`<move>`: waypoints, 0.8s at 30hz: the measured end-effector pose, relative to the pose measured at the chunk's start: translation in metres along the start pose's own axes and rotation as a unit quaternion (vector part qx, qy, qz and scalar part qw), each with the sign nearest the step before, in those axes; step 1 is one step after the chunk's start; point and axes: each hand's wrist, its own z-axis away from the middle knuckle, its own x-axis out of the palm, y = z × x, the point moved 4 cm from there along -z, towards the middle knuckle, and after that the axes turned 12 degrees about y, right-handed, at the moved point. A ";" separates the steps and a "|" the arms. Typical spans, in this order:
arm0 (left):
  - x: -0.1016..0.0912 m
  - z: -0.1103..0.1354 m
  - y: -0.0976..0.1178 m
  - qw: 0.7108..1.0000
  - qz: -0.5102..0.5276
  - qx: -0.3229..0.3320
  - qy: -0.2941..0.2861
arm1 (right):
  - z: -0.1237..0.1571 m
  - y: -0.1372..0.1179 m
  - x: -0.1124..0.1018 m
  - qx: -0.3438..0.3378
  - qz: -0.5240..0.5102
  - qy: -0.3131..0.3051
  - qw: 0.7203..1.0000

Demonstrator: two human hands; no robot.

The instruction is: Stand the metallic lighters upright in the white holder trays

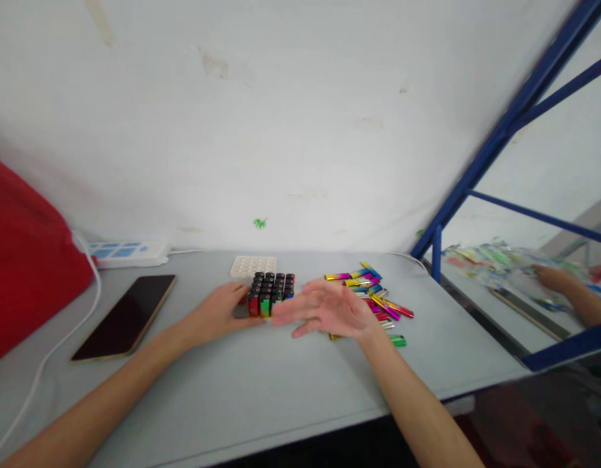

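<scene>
A block of upright lighters (271, 292) with black tops stands in a tray at the middle of the grey table (261, 383). My left hand (217, 315) rests against the block's left front corner, fingers curled on it. Hovering just right of the block is my right hand (324, 311), fingers stretched out flat and slightly blurred, with nothing in it. Behind and under that hand lies a loose pile of several colourful metallic lighter sleeves (373, 296). An empty white tray (253, 265) sits behind the block.
A dark phone (127, 315) lies at the left, with a white power strip (127, 253) and its cable (51, 354) behind it. Something red (22, 260) fills the far left. A blue metal frame (500, 136) bounds the right; beyond it another person's hand (557, 279) works.
</scene>
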 end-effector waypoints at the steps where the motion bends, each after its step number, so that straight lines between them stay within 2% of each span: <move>1: 0.001 0.000 0.000 1.000 -0.004 0.001 -0.010 | 0.002 -0.008 -0.005 -0.036 0.021 0.045 0.998; 4: 0.003 0.002 0.000 0.999 -0.017 0.004 -0.027 | 0.008 -0.038 -0.022 -0.153 0.060 0.189 0.968; 6: 0.004 0.002 0.000 0.999 -0.023 0.004 -0.032 | 0.014 -0.062 -0.033 -0.262 0.058 0.276 0.923; 8: 0.004 0.002 0.000 0.999 -0.027 0.005 -0.035 | 0.020 -0.079 -0.043 -0.357 0.060 0.337 0.869; 11: 0.004 0.002 0.001 0.999 -0.025 0.006 -0.036 | 0.030 -0.088 -0.059 -0.426 0.086 0.407 0.803; 16: 0.003 0.002 0.003 0.999 -0.015 0.009 -0.029 | 0.044 -0.074 -0.091 -0.449 0.121 0.510 0.723; 19: 0.003 0.002 0.002 0.999 -0.023 0.011 -0.030 | 0.042 -0.063 -0.112 -0.416 0.187 0.550 0.700; 22: 0.004 0.001 0.001 0.999 -0.023 0.010 -0.030 | 0.032 -0.057 -0.129 -0.302 0.382 0.527 0.697; 24: 0.004 0.001 0.000 0.999 -0.016 0.010 -0.028 | 0.027 -0.055 -0.135 -0.236 0.537 0.460 0.667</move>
